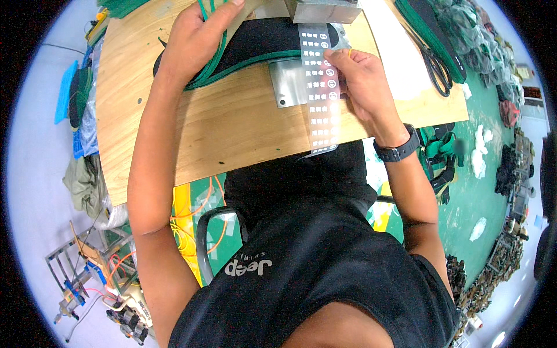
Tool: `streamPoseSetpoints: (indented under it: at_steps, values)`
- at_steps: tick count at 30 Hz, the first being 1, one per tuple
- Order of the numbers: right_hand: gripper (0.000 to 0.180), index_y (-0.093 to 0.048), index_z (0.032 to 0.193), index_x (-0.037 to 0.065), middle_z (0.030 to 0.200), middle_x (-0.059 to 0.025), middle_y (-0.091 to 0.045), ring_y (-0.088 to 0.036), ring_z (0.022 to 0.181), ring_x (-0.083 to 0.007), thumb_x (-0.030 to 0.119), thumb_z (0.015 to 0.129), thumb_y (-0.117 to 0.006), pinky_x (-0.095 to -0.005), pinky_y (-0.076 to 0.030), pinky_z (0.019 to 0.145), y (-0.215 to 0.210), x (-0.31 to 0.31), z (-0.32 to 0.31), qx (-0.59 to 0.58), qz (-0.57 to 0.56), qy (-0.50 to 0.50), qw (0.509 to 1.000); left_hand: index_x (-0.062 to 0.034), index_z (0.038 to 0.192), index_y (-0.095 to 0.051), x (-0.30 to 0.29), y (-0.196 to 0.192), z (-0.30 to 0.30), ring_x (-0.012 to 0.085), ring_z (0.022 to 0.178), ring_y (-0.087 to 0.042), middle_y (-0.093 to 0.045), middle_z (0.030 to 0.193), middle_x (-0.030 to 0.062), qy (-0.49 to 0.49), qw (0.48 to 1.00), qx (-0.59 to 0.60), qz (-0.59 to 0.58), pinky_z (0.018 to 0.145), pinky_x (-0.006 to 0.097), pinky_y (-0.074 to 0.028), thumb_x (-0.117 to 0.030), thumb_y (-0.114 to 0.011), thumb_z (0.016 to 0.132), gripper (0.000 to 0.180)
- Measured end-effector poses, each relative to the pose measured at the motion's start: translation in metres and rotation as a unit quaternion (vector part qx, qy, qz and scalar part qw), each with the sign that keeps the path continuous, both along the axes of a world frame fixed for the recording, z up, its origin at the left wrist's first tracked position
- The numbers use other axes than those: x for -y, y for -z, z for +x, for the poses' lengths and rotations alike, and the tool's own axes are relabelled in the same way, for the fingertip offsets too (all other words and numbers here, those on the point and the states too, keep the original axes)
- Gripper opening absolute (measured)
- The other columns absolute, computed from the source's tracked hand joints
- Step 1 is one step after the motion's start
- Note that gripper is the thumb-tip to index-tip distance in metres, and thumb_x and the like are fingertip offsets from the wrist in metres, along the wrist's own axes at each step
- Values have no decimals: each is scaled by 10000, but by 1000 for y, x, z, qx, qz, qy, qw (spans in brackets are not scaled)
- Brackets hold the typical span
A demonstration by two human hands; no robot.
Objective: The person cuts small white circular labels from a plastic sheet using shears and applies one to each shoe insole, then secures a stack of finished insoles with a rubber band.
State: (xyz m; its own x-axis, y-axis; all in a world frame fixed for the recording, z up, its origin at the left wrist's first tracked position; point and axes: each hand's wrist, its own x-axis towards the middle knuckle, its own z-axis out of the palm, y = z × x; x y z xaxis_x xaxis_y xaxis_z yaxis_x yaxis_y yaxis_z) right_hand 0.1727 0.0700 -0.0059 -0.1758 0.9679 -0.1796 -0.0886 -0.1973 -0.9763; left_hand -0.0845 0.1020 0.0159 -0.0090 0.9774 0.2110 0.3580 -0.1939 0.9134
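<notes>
A curved black padded piece with green edging lies on the wooden table, under a metal block at the top edge of the view. My left hand is closed on the left end of this piece, with green cord-like strips running past the fingers and thumb. A long clear strip of white printed labels lies across the right part of the piece and hangs over the table's near edge. My right hand pinches the strip's right side between thumb and fingers. Beneath the strip is a shiny metal plate.
Another bundle of black pieces with green edging lies at the table's right, beside a white sheet. The wooden table's near edge is close to my body. Bagged goods are piled on the green floor at right.
</notes>
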Motion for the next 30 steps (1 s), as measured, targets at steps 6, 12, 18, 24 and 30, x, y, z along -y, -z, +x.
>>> streamPoseSetpoints:
  at_steps: [6,12,18,24,30]
  values:
    - [259,-601,681,24,608,-41,-606,-517,479,-81,171,894,-600,-198,-388,438,1,-4,1,7,2,1,1000,-7,999,-650,-1,2,0,106,812,-551,-636,879,17,8,1000,-10,8,761,253,-433,-382,-594,899,393]
    - [266,-604,681,20,606,-41,-602,-547,480,-95,179,895,-609,-200,-406,429,-2,-3,-1,25,-5,-11,1000,-13,1017,-646,0,6,-6,118,815,-548,-632,872,17,18,997,-81,7,767,263,-432,-369,-568,919,378]
    - [384,-596,674,16,536,-37,-562,-494,404,-93,295,935,-556,-205,-363,367,-1,3,-6,39,-10,8,999,-24,1038,-644,7,2,5,122,836,-546,-626,890,14,7,995,-102,-4,792,269,-431,-385,-550,927,389]
    - [401,-609,768,4,596,-49,-594,-456,402,-62,340,963,-508,-171,-302,349,-5,4,-3,6,-29,3,1000,-24,1075,-630,4,2,2,132,900,-559,-632,938,29,-34,999,-17,-7,823,288,-440,-398,-575,912,412]
    - [367,-615,802,-4,629,-51,-610,-463,418,-53,309,964,-514,-159,-289,349,-1,4,2,-15,-5,0,1000,-134,1316,-497,13,-7,24,327,1044,-589,-620,1137,164,39,947,-311,69,920,368,-451,-399,-790,694,736]
